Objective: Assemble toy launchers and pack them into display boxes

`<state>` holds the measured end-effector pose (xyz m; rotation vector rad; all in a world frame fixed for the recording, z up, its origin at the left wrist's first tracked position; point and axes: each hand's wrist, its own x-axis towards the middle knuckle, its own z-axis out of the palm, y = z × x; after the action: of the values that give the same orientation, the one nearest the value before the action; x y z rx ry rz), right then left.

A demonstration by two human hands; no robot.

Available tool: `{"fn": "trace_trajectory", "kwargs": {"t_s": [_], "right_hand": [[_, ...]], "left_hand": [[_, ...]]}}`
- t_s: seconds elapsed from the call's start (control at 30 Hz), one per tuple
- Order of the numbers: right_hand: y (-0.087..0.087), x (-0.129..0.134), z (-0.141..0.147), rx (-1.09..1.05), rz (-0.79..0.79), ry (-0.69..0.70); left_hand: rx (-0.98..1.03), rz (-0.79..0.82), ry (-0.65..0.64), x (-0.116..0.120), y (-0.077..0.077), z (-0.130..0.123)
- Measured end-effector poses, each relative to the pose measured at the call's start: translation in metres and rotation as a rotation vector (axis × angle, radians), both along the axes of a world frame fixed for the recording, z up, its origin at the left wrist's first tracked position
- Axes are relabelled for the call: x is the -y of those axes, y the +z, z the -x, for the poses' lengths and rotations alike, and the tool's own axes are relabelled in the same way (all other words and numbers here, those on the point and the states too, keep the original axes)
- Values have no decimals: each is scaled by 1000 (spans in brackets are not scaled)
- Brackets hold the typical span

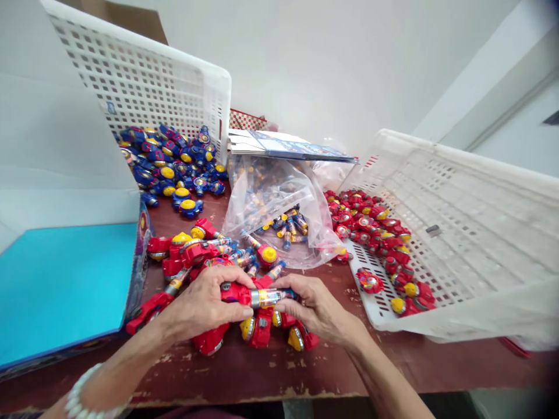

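My left hand [210,299] is closed round a red plastic toy piece [236,294] with a grey collar, just above the table. A clear printed tube [267,298] with a blue end sticks out of that collar, and my right hand [312,305] pinches its blue end between thumb and fingers. The two parts lie in one line, touching. Beneath and around my hands are several red toys with yellow domes [262,327], some with clear tubes fitted. My hands hide part of this pile.
A tilted white basket [174,75] holds blue toys [174,157] at left; another white basket [458,221] spills red toys [367,221] at right. Between them a plastic bag [244,198] contains small tubes. Printed cards [292,145] lie behind. A blue-lined box [70,273] stands left.
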<state>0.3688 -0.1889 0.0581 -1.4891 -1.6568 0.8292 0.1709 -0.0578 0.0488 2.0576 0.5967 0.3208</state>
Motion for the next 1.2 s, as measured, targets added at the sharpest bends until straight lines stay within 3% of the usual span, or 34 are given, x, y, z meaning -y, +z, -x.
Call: {"fn": "trace_trajectory", "kwargs": {"t_s": [0.13,0.2,0.3,0.4,0.47,0.6,0.73,0.83,0.93,0.97,1.0,1.07,1.13,1.2], "right_hand": [[-14,0,-3,-417,280,-30],[-15,2,-7,-507,296,-56],[-11,9,-30,-257,110,-249],[-14,22,-70,304,83,-708],[-24,34,-97,534,155,-976],[-53,57,-129,609,272,-1272],[-61,63,-134,566,281,-1319],[-51,49,-113,519,164,-1218],[-37,25,-59,397,-19,-998],[-34,18,-36,234,-147,-845],[-30,11,-15,110,-229,-705],[-25,0,18,67,-315,-467],[-23,-12,27,104,-318,-272],[-25,-29,9,212,-235,-233]], "left_hand": [[205,-275,-71,8,-6,-5],[270,-381,-100,6,-9,-7],[316,-521,7,-9,-15,-7],[298,-775,205,-31,-24,-6],[224,-919,247,-41,-30,-7],[144,-1052,239,-44,-35,-13],[297,-1054,314,-28,-28,-20],[451,-749,275,0,-24,-27],[409,-55,151,32,-24,-36],[380,211,132,40,-25,-39],[363,455,137,46,-24,-42],[392,820,219,50,-23,-45],[481,1011,320,46,-20,-45],[567,1095,375,39,-15,-41]]}}
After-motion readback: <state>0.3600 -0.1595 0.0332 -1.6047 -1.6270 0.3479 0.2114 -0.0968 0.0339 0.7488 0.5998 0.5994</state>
